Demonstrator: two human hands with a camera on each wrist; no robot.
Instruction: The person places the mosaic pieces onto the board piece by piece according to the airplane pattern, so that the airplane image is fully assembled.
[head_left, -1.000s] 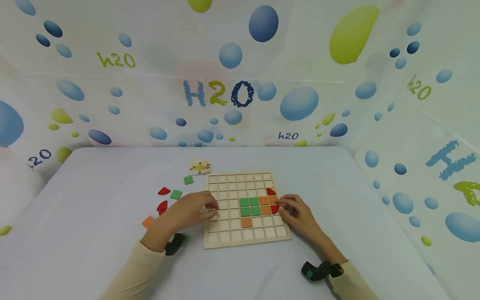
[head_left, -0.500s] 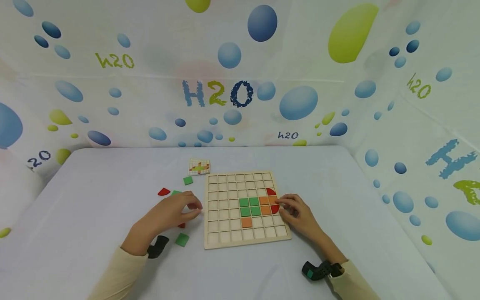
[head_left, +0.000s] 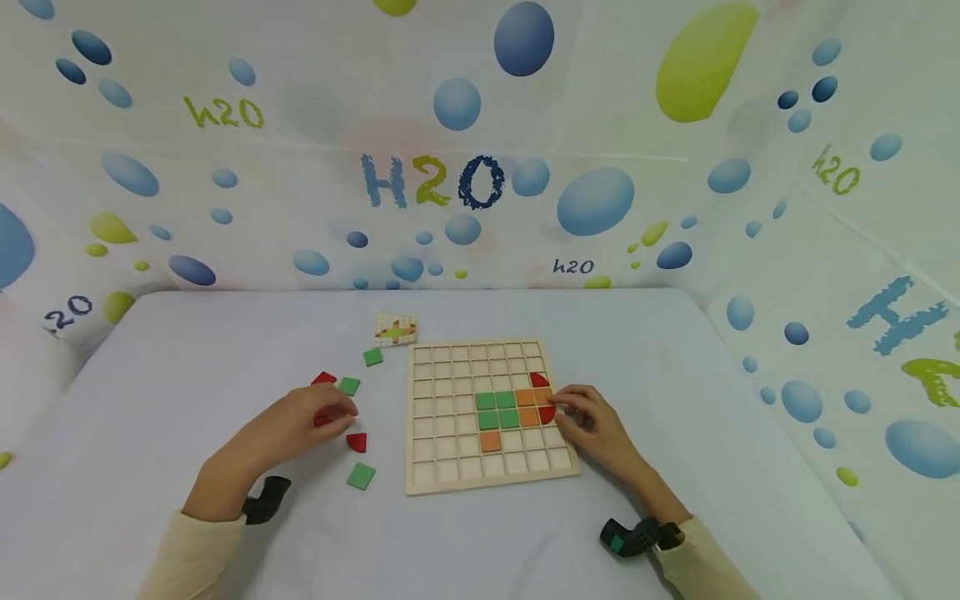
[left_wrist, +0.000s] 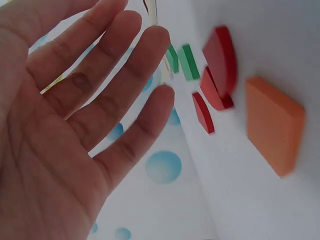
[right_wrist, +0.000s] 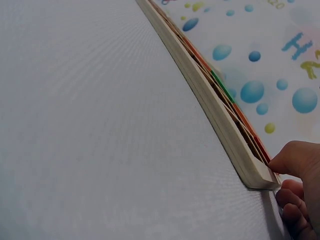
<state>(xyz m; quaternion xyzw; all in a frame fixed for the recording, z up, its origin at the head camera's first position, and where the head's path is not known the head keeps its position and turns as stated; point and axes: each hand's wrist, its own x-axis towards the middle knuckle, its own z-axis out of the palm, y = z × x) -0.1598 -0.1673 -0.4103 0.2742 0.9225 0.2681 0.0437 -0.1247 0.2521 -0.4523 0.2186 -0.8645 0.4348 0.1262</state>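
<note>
My left hand (head_left: pixel 296 421) hovers over loose red quarter-circle pieces at the left of the board, its fingers relaxed. In the left wrist view the palm faces the camera and holds nothing; red pieces (left_wrist: pixel 220 62) and an orange square tile (left_wrist: pixel 275 125) lie beside it. A wooden grid board (head_left: pixel 445 447) sits mid-table, with green tiles (head_left: pixel 496 411), orange tiles (head_left: pixel 490 441) and red quarter-circles (head_left: pixel 538 379) in its cells. My right hand (head_left: pixel 596 425) holds the board's right edge; in the right wrist view its thumb (right_wrist: pixel 295 160) rests on the rim, fingers curled beside it.
Loose green tiles (head_left: pixel 361 476) and another red quarter-circle (head_left: pixel 357 442) lie between the left hand and the board. A small pattern card (head_left: pixel 395 328) lies behind the board's left corner. A printed cloth (head_left: pixel 300 208) hangs behind the white table (head_left: pixel 480 550).
My left hand has moved left, away from the board's left side, to above the red pieces. The right hand keeps its place, and the tiles on the board look the same.
</note>
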